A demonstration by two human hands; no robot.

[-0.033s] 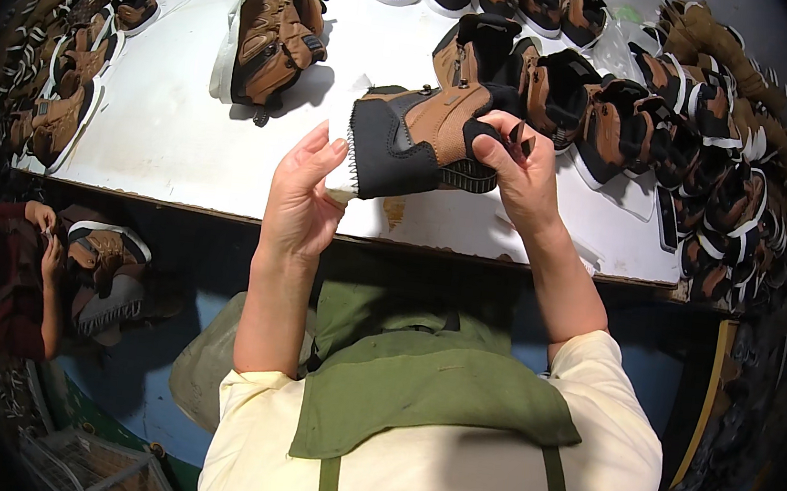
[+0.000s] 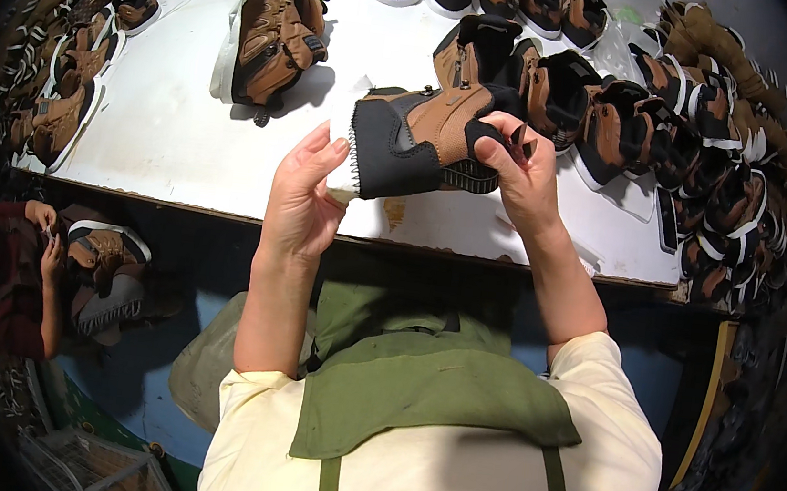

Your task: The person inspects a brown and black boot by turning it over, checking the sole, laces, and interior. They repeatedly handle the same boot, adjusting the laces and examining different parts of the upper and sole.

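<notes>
A brown and black shoe upper (image 2: 404, 146) is held sideways above the front of the white table, with zigzag stitching along its left edge. My left hand (image 2: 304, 188) is closed on the white part at that stitched edge, thumb on top. Closed round the upper's right end is my right hand (image 2: 521, 168), its thumb pressing on the black collar. A small dark pointed thing (image 2: 521, 144) sticks out between its fingers; I cannot make out its kind. A brown shoe with a white sole (image 2: 276, 41) lies on its side to the far left of the upper.
Several brown and black shoes (image 2: 608, 124) crowd the table's right side, with more along the back. Others are piled at the left edge (image 2: 68, 106). A dark flat device (image 2: 667, 220) lies by the right edge. At lower left, another person's hands (image 2: 49, 233) work near a shoe (image 2: 105, 249).
The shoe upper has shifted very slightly to the right in my hands. Nothing else visibly differs.
</notes>
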